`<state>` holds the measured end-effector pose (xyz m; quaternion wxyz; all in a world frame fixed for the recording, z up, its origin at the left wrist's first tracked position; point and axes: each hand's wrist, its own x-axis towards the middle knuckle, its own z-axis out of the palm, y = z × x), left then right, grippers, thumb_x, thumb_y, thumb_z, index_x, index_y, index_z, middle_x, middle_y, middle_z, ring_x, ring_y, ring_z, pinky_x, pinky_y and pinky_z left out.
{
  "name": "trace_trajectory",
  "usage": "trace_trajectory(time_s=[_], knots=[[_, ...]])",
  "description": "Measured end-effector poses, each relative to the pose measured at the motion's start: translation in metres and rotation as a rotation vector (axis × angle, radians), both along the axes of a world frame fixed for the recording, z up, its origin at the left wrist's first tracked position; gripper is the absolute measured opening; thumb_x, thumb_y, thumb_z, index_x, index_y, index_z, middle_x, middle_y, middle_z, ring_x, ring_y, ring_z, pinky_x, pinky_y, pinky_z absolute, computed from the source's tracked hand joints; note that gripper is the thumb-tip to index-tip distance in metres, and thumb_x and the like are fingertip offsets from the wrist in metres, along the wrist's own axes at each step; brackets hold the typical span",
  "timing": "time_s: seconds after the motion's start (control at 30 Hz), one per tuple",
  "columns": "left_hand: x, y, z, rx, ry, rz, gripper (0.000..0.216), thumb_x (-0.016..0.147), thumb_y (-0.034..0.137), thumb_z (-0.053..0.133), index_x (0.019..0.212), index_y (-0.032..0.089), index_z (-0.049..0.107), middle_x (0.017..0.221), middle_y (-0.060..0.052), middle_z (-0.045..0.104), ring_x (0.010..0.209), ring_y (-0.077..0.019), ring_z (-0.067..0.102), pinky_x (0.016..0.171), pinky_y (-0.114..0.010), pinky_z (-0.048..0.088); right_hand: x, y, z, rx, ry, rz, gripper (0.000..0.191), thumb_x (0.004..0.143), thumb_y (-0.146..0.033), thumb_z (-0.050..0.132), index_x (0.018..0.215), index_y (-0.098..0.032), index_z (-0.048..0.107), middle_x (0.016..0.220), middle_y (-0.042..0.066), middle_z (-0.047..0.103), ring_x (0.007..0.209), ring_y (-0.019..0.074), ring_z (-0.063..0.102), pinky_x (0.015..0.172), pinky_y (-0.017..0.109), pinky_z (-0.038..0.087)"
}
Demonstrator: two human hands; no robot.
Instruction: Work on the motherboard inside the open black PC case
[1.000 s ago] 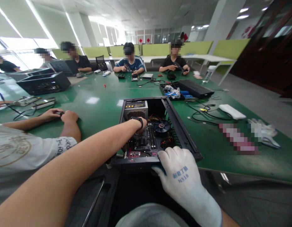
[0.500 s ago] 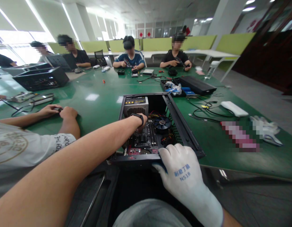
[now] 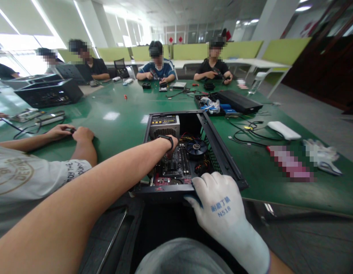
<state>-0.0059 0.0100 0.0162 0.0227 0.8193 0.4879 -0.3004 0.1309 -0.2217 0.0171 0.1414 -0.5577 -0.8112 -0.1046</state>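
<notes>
Green surface [image 3: 122, 129] carries an open computer case [image 3: 222, 154]; the gloved right hand [image 3: 219, 205] clamps its near edge, while the left hand [image 3: 173, 145] reaches inside, its grip hidden.

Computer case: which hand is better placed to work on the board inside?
Probably the left: the left hand is inside the computer case, over the motherboard; the gloved right hand grips the case's near edge.

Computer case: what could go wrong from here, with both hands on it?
1. The bare left hand is deep over the motherboard; it may snag the loose wires.
2. The computer case seems to overhang the table edge; it could slip if the gloved right hand lets go.
</notes>
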Motion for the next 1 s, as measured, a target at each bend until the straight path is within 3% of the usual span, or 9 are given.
trace_trajectory(time_s=[0.17, 0.43, 0.7, 0.83, 1.0], knots=[[-0.001, -0.0011, 0.0004, 0.008, -0.048, 0.008, 0.065, 0.049, 0.04, 0.09, 0.105, 0.009, 0.076, 0.104, -0.018, 0.075, 0.098, -0.0316, 0.07, 0.088, -0.033, 0.055, -0.0005, 0.0001, 0.0012, 0.003, -0.004, 0.0, 0.028, 0.078, -0.041, 0.072, 0.095, -0.022, 0.063, 0.084, 0.005, 0.059, 0.078, 0.0222, 0.044, 0.068, 0.037, 0.02], [-0.0011, -0.0008, 0.0007, 0.01, -0.028, -0.001, 0.065, 0.045, 0.037, 0.091, 0.104, 0.015, 0.077, 0.103, -0.014, 0.076, 0.1, -0.0294, 0.069, 0.09, -0.03, 0.053, -0.0001, -0.0005, 0.0023, 0.003, -0.016, -0.003, 0.028, 0.077, -0.041, 0.073, 0.094, -0.022, 0.062, 0.084, 0.005, 0.059, 0.079, 0.0231, 0.045, 0.068, 0.037, 0.02], [-0.001, -0.0037, 0.0029, 0.017, -0.067, -0.002, 0.061, 0.048, 0.041, 0.09, 0.101, 0.013, 0.078, 0.097, -0.013, 0.077, 0.097, -0.0295, 0.07, 0.088, -0.031, 0.054, -0.0006, -0.0003, 0.0026, 0.0, -0.011, -0.006, 0.027, 0.077, -0.042, 0.072, 0.093, -0.022, 0.062, 0.083, 0.005, 0.058, 0.078, 0.0227, 0.044, 0.068, 0.037, 0.019], [-0.0018, -0.0051, 0.0038, 0.021, -0.051, -0.015, 0.066, 0.046, 0.041, 0.091, 0.106, 0.018, 0.077, 0.102, -0.01, 0.076, 0.101, -0.0282, 0.069, 0.09, -0.029, 0.053, -0.0006, -0.0006, 0.002, 0.005, -0.009, -0.002, 0.026, 0.078, -0.041, 0.071, 0.093, -0.022, 0.061, 0.082, 0.005, 0.058, 0.077, 0.022, 0.044, 0.067, 0.036, 0.019], [-0.0011, -0.0044, 0.0036, 0.014, -0.019, -0.022, 0.07, 0.047, 0.037, 0.092, 0.11, 0.013, 0.076, 0.106, -0.014, 0.075, 0.103, -0.0311, 0.068, 0.09, -0.031, 0.053, -0.0007, -0.0002, 0.0024, 0.035, -0.01, -0.005, 0.026, 0.076, -0.041, 0.072, 0.091, -0.022, 0.061, 0.08, 0.005, 0.057, 0.076, 0.0225, 0.043, 0.067, 0.036, 0.019]])
